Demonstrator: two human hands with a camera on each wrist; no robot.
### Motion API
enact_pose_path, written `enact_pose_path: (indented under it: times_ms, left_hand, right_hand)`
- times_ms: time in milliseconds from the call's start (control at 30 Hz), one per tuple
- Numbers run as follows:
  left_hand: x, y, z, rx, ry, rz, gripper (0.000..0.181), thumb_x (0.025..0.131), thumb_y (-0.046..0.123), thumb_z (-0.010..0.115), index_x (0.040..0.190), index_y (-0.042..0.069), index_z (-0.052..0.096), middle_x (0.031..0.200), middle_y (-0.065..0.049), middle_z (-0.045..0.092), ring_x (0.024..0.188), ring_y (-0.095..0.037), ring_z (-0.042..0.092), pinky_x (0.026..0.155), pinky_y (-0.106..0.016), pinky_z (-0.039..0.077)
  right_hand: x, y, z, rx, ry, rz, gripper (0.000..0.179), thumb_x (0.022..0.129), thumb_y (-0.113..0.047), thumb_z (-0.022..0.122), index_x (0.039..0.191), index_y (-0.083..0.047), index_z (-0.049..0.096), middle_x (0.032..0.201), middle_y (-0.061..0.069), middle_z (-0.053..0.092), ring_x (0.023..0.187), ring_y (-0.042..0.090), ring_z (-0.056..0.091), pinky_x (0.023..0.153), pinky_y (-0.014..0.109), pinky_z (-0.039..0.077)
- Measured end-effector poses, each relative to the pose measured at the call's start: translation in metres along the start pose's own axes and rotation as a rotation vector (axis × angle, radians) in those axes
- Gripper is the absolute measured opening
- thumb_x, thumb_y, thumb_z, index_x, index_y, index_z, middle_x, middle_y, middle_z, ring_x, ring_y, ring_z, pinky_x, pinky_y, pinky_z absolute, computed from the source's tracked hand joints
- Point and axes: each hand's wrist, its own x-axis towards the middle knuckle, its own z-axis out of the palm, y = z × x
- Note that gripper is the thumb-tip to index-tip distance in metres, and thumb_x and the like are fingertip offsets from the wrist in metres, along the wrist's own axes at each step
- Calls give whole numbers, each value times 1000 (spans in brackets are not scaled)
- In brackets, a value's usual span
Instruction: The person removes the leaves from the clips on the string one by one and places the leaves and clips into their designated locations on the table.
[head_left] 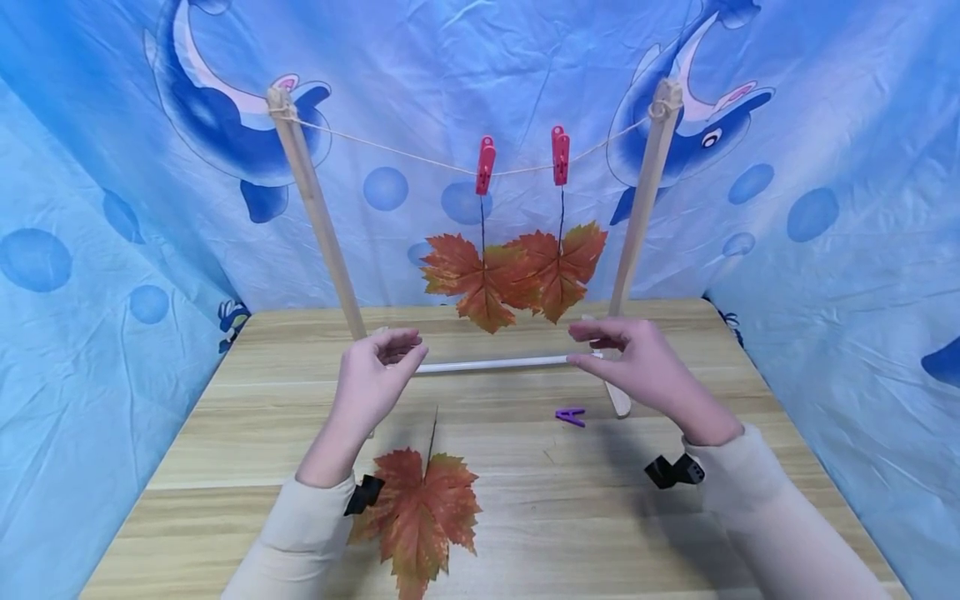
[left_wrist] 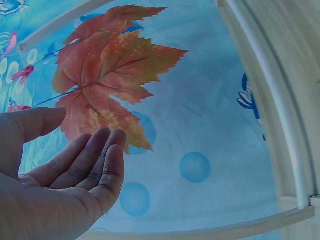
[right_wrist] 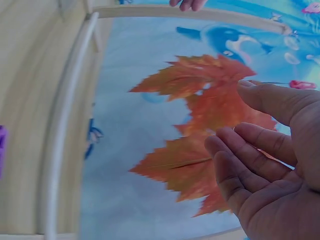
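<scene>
Two orange-red maple leaves (head_left: 480, 279) (head_left: 558, 271) hang by dark stems from a string (head_left: 408, 156), each held by a red clothespin (head_left: 486, 165) (head_left: 560, 156). My left hand (head_left: 377, 362) hovers left of the leaves with nothing in it, fingers loosely bent. Opposite it, my right hand (head_left: 630, 358) is raised on the right, also holding nothing. In both wrist views the palms face the leaves without touching them. A third maple leaf (head_left: 423, 517) lies on the table by my left forearm. Below my right hand lies a purple clothespin (head_left: 571, 416).
Wooden posts (head_left: 318, 217) (head_left: 647, 200) hold the string at both ends. A white rod (head_left: 495, 363) joins them low down, above the wooden table (head_left: 525, 533). A blue dolphin-print cloth (head_left: 465, 83) surrounds the back and sides.
</scene>
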Motion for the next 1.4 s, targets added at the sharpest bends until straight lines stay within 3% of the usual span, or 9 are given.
enact_pose_path:
  times_ms: [333, 700, 1000, 1400]
  left_hand:
    - [8, 21, -3, -69, 26, 94, 25, 95, 12, 74, 117, 0, 74, 107, -13, 73, 95, -20, 68, 85, -34, 53]
    - [19, 46, -2, -105, 29, 173, 26, 94, 10, 75, 117, -1, 73, 106, -9, 73, 92, -18, 68, 85, -34, 54]
    - [32, 62, -1, -108, 55, 245, 27, 93, 10, 75, 117, -3, 73, 106, -11, 73, 94, -18, 68, 85, -31, 53]
    - [45, 76, -5, -128, 67, 276, 27, 94, 10, 74, 117, -4, 73, 107, -10, 73, 96, -17, 68, 87, -31, 53]
  right_hand:
    - [15, -42, -22, 24, 43, -70, 35, 91, -18, 81, 123, -7, 74, 120, 7, 71, 106, 20, 66, 93, 36, 52]
    - [30, -80, -36, -11, 83, -155, 33, 90, -14, 81, 122, -10, 75, 112, -2, 72, 101, 13, 65, 95, 37, 51]
    - [49, -112, -47, -77, 134, -299, 32, 90, -11, 81, 121, -6, 75, 111, -1, 73, 93, 10, 67, 85, 27, 53]
    - [66, -149, -57, -148, 134, -313, 36, 91, -19, 80, 124, -7, 74, 116, 1, 72, 103, 14, 68, 93, 32, 52]
